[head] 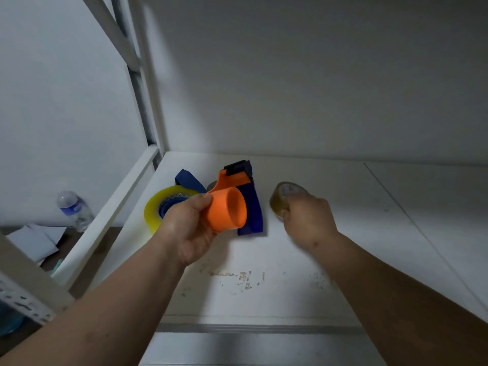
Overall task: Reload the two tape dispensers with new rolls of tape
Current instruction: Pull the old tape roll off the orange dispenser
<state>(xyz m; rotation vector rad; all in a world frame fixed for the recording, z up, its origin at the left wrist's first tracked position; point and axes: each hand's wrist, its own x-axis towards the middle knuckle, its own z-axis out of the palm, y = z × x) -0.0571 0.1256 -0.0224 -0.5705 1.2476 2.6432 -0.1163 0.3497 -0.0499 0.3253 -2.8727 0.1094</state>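
2 hands (190, 228), 2 dispensers (228, 207), 2 rolls (284, 200)

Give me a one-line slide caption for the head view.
Left hand holds the empty orange dispenser while right hand grips a brown tape roll on the white shelf.

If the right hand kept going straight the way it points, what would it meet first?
The right hand already grips the brown tape roll. Beyond it only bare shelf shows, then probably the back wall; depth is unclear.
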